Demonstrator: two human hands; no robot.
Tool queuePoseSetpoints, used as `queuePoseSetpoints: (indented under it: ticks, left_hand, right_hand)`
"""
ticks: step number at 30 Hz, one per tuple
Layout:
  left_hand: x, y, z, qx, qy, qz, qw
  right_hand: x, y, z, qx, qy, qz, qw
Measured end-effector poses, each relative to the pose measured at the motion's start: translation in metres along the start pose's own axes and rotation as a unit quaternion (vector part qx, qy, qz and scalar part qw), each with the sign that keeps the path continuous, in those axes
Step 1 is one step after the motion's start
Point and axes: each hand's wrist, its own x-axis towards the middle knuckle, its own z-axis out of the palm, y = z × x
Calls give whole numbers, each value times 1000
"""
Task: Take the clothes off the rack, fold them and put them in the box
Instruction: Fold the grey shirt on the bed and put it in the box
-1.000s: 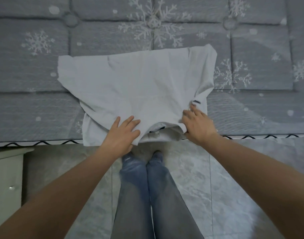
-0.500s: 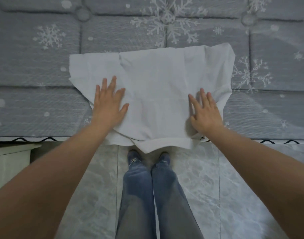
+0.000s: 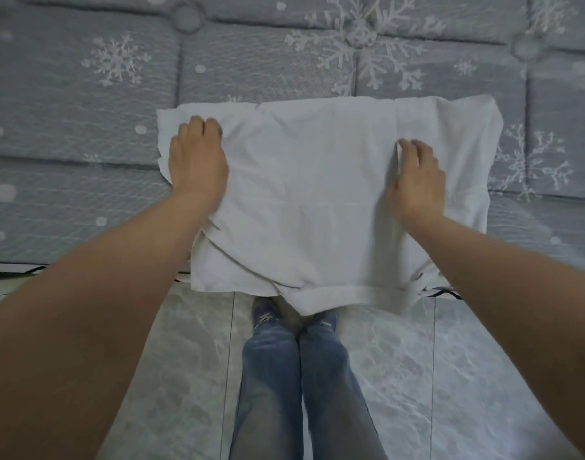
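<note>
A white garment (image 3: pixel 317 194) lies part-folded on the grey mattress (image 3: pixel 85 167), its lower hem hanging over the bed's front edge. My left hand (image 3: pixel 198 157) sits on the garment's left side with its fingers curled into the cloth near the left edge. My right hand (image 3: pixel 417 175) is on the right side, its fingers curled and pinching up a small ridge of fabric. The garment's right part spreads out past my right hand. Neither a rack nor a box is in view.
The quilted mattress with its snowflake print fills the upper half of the view. Its piped front edge (image 3: pixel 15 270) runs across the middle. Below it is a grey marbled tile floor (image 3: pixel 417 376), where my legs in jeans (image 3: pixel 297 386) stand close to the bed.
Both hands slid up the garment from its lower edge. They lay flat half a second ago; now their fingers curl into the cloth, the left one further out near the left edge.
</note>
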Motion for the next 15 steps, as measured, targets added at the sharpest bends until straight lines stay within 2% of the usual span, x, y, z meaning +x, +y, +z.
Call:
queuePoseSetpoints:
  ticks: [2, 4, 6, 9, 12, 14, 15]
  left_hand:
    - [19, -3, 1, -37, 6, 16, 999]
    - [37, -5, 5, -41, -32, 28, 998]
    - [56, -9, 13, -15, -87, 13, 996]
    - [74, -15, 25, 40, -123, -1, 992]
    - [80, -23, 25, 69, -83, 40, 993]
    - [87, -28, 22, 80, -41, 53, 995]
    - [93, -29, 20, 90, -44, 42, 994]
  right_hand:
    - [27, -20, -2, 13, -17, -43, 999]
    - [55, -39, -2, -9, -31, -84, 996]
    - [81, -57, 0, -36, -50, -94, 994]
    - [105, -77, 11, -97, -82, -85, 988]
    - [116, -78, 14, -173, -69, -94, 978]
    - [121, -75, 13, -188, -49, -96, 976]
    - [123, -75, 13, -184, -49, -94, 977]
